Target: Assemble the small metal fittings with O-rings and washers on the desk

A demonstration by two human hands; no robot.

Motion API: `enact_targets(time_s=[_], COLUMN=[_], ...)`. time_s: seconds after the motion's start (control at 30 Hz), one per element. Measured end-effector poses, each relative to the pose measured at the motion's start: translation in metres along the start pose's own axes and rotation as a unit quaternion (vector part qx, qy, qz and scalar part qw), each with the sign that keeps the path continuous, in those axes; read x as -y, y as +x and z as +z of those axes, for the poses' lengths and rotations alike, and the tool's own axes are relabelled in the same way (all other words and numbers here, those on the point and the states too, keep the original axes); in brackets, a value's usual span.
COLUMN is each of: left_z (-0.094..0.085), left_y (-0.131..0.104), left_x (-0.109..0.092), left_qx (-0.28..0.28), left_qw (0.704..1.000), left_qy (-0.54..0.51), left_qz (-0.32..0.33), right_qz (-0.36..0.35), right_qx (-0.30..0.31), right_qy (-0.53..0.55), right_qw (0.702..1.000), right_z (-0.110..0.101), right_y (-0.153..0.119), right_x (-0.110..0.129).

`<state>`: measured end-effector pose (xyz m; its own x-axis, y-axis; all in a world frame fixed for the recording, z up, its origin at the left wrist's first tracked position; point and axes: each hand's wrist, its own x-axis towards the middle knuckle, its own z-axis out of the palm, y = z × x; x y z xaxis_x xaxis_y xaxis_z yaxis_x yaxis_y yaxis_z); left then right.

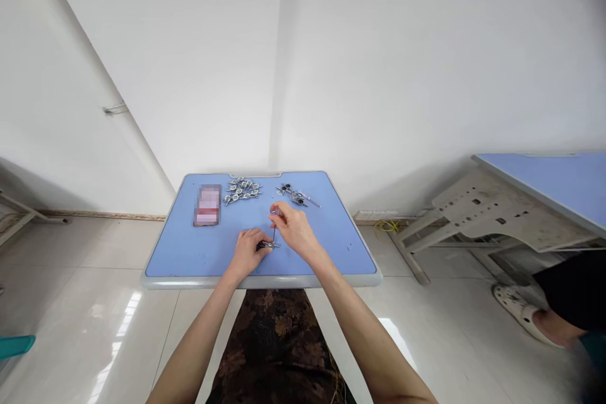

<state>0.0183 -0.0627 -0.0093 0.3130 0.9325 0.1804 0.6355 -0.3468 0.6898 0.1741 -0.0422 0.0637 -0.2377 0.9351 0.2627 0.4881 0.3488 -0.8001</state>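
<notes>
On the blue desktop [180, 259] my left hand [247, 250] is closed on a small silver and black metal part [267, 245], pressing it to the surface near the front edge. My right hand [290, 222] pinches the top of a small screwdriver [273, 233], whose thin shaft stands nearly upright with its tip down at the metal part. Beyond my left hand lies a pile of silver metal parts [242, 189] with round centres and thin rods. Several parts with black round pieces [298, 198] lie past my right hand, beside a slim silver rod [313, 201].
A phone-like flat item [208, 205] with a blurred face lies at the desk's left. A white wall [379, 76] rises behind the desk. To the right stand another desk [558, 183] and a person's foot in a light clog [521, 312]. Yellow cord [387, 227] lies on the floor.
</notes>
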Motion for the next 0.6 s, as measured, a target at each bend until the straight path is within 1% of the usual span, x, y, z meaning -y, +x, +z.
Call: enact_targets(time_s=[0.1,0.17,0.37,0.47,0.53,0.6], left_z=[0.000,-0.001,-0.001,0.000,0.000,0.001], left_y=[0.000,0.000,-0.001,-0.001,-0.001,-0.001], left_x=[-0.001,-0.001,0.000,0.000,0.001,0.002], left_qx=[0.003,0.004,-0.003,-0.004,-0.005,-0.007], left_qw=[1.000,1.000,1.000,1.000,1.000,1.000], left_qy=[0.003,0.002,-0.006,-0.011,-0.012,-0.010], left_qz=[-0.002,0.002,0.009,0.011,0.013,0.015], right_qz=[0.009,0.003,-0.022,-0.039,-0.057,-0.076], right_qx=[-0.052,-0.078,-0.105,-0.096,-0.067,-0.023], right_qy=[-0.009,-0.021,-0.104,-0.135,-0.132,-0.104], right_qw=[0.999,0.997,0.989,0.985,0.987,0.991], right_z=[0.004,0.007,0.013,0.012,0.008,0.003], right_y=[-0.001,-0.003,-0.007,-0.008,-0.008,-0.009], right_x=[-0.004,-0.007,-0.005,-0.005,-0.005,-0.006])
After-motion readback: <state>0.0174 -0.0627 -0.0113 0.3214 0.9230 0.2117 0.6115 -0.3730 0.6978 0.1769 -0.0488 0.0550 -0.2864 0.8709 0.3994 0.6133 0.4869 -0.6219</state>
